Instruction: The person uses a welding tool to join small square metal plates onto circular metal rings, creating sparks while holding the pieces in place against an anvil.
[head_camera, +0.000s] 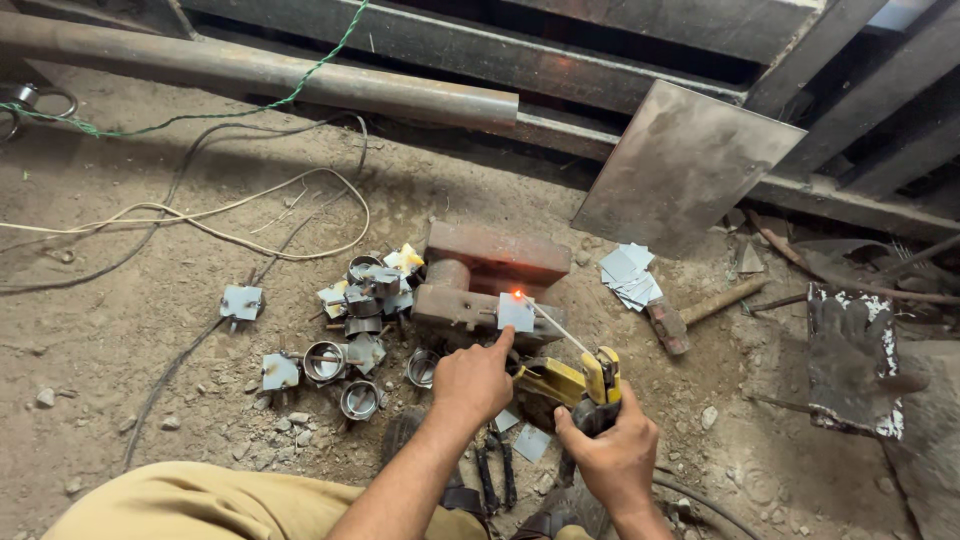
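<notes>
A small square metal plate (516, 313) was held upright against the front of a rusty steel block (487, 280) just below the middle of the frame, on the dirt floor (120, 340). The plate was steadied by the left hand (472, 382), which lay directly below it with the forefinger stretched up to touch the plate's lower edge and the other fingers curled in. To the lower right of the plate, the right hand (615, 455) was closed around a yellow electrode holder (590, 385). From the holder a thin welding rod (560, 328) ran up and to the left, and its tip was seen at the plate's upper left corner, where a small red-orange glow (518, 295) showed. The plate thus lay above both hands, touched by the left one and reached from the right one only through the rod. To the left of the block, a heap of short metal rings and plates (360, 320) was spread over the floor, and a stack of flat grey squares (630, 275) was seen to the right of the block. A hammer (690, 310) lay just beyond that stack, and a large steel sheet (685, 165) was leaned against dark beams in the upper right. Pale cables (200, 215) and a green cord (250, 105) were trailed across the upper left, below a long pipe (260, 70).
</notes>
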